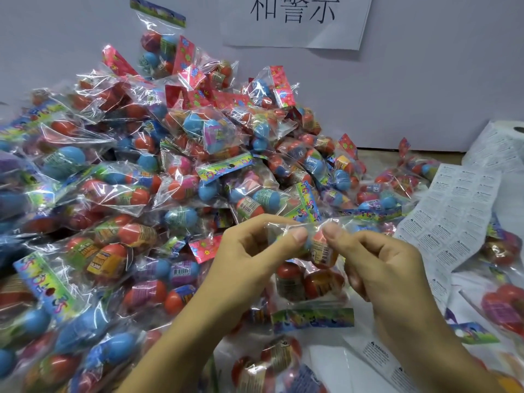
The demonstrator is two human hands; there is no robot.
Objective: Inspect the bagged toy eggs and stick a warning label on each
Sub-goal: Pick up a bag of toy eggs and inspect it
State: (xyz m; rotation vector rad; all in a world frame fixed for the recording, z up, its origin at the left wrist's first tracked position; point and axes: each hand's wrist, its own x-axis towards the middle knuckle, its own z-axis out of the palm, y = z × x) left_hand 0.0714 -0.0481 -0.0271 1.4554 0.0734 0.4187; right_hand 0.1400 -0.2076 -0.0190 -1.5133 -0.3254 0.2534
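Clear crinkly bag (309,268), red eggs inside, possibly three; left hand (249,259), right hand (380,265) pinch it.

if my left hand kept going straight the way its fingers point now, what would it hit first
Probably the clear plastic bag of toy eggs it already pinches, then the right hand facing it just beyond; the left hand points rightward, though depth is unclear.

Both forearms enter from below, converging at centre. Left hand (249,251) and right hand (380,259) face each other, fingers curled, thumbs and forefingers pinching, thumb tips nearly touching.
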